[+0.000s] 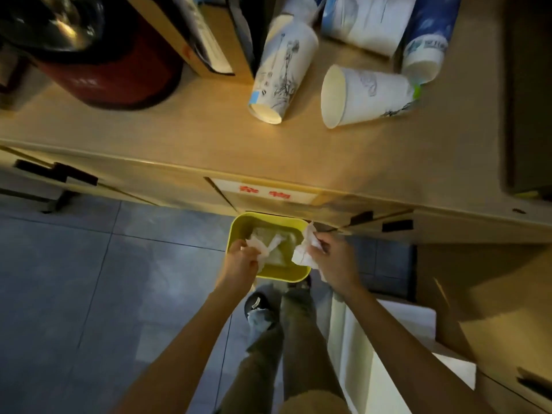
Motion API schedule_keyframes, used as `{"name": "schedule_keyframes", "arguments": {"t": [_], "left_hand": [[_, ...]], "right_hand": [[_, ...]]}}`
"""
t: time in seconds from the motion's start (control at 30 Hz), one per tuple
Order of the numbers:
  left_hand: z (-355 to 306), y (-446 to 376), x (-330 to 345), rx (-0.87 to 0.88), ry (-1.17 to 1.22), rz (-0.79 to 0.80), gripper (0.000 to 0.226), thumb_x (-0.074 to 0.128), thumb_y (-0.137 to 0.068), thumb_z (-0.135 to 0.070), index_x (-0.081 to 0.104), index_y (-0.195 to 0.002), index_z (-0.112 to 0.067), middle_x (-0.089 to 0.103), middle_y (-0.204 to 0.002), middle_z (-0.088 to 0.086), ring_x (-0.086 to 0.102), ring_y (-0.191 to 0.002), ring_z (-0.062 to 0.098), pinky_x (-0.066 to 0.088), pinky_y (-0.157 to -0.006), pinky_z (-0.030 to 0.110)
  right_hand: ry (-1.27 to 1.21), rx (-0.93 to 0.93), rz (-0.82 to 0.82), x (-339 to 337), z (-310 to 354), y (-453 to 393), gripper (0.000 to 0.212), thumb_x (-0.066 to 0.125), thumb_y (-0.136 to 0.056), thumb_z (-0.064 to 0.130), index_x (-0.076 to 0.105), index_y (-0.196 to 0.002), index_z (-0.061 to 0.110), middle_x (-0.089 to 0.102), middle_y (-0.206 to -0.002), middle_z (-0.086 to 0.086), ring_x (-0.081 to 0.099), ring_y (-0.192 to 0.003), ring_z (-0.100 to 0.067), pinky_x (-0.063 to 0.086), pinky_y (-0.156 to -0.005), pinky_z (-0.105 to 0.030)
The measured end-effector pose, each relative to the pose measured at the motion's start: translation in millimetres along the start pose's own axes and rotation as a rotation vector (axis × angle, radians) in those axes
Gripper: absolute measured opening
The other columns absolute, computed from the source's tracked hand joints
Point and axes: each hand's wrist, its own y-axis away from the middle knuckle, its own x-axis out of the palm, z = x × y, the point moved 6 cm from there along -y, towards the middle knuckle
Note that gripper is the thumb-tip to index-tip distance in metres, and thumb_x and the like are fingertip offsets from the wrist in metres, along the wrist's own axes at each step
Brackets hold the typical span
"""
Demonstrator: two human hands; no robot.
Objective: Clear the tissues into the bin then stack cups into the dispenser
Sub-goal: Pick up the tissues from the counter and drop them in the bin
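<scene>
Forearms bare, reaching from 6 o'clock toward centre. Left hand [242, 259] clenched on a crumpled tissue [259, 251], held over the bin's 9 o'clock rim. Right hand [334, 258] clenched on a second tissue [305, 248], held at the bin's 3 o'clock rim, part of the wad hanging outside the wall. Hands apart, bin opening between them.

Bin [294, 275]: yellow, rounded-square, on the floor [89, 264] just below the counter front. More tissue [279, 245] lying inside on a clear liner. One shoe [259, 306] and trouser legs just at 6 o'clock of the bin.

Counter [179, 138] across the upper frame. Red-lettered label [264, 191] on its front at 12 o'clock from the bin. On top, toward 1 o'clock: paper cups lying on their sides, well apart from the bin. Printed cup [279, 73] with base toward camera; white cup [366, 95] beside it, mouth facing 9 o'clock; blue cup [427, 40] touching its far end; further cups [364, 22] behind, blurred. Red kettle [98, 64] at 11 o'clock, cardboard box [194, 34] next to it. Dispenser: cannot tell which item.
</scene>
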Motion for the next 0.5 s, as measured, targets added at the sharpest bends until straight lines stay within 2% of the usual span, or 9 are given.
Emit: {"name": "schedule_keyframes", "arguments": {"t": [0.13, 0.2, 0.3, 0.37, 0.5], "left_hand": [[32, -27, 43, -0.044, 0.018, 0.037, 0.028, 0.045, -0.092, -0.008, 0.059, -0.116, -0.001, 0.058, -0.122, 0.021, 0.057, -0.106, 0.031, 0.047, -0.088, 0.031], [46, -42, 66, -0.074, 0.007, 0.04, 0.03, 0.042, -0.094, -0.01, 0.057, -0.118, -0.001, 0.057, -0.122, 0.02, 0.058, -0.105, 0.03, 0.048, -0.088, 0.031], [63, -71, 99, -0.107, -0.004, 0.061, 0.032, 0.041, -0.094, -0.011, 0.054, -0.121, 0.0, 0.052, -0.128, 0.02, 0.055, -0.107, 0.029, 0.045, -0.086, 0.027], [76, -92, 120, -0.126, 0.007, 0.072, 0.035, 0.046, -0.091, -0.009, 0.051, -0.125, 0.0, 0.045, -0.136, 0.019, 0.052, -0.114, 0.03, 0.043, -0.09, 0.026], [102, -130, 156, -0.121, -0.026, 0.092, 0.037, 0.049, -0.09, -0.006, 0.051, -0.127, -0.007, 0.042, -0.142, 0.013, 0.052, -0.118, 0.028, 0.044, -0.098, 0.028]], "right_hand": [[-0.024, 0.122, 0.038, 30, -50, -29, 0.023, 0.057, -0.087, 0.016, 0.062, -0.107, 0.005, 0.064, -0.095, -0.005, 0.058, -0.085, -0.017, 0.04, -0.061, -0.016], [-0.005, 0.161, 0.078, 50, -75, -44, 0.025, 0.054, -0.089, 0.014, 0.061, -0.111, 0.005, 0.062, -0.097, -0.006, 0.056, -0.087, -0.016, 0.039, -0.061, -0.016], [0.01, 0.165, 0.124, 85, -110, -68, 0.023, 0.052, -0.087, 0.009, 0.063, -0.108, 0.006, 0.067, -0.098, -0.015, 0.057, -0.084, -0.02, 0.04, -0.06, -0.018], [0.035, 0.153, 0.123, 108, -132, -83, 0.025, 0.055, -0.086, 0.009, 0.064, -0.108, 0.007, 0.068, -0.094, -0.015, 0.055, -0.081, -0.018, 0.04, -0.06, -0.023], [0.101, 0.13, 0.116, 153, -171, -112, 0.024, 0.058, -0.085, 0.01, 0.065, -0.107, 0.005, 0.064, -0.087, -0.009, 0.055, -0.079, -0.017, 0.033, -0.055, -0.012]]}}
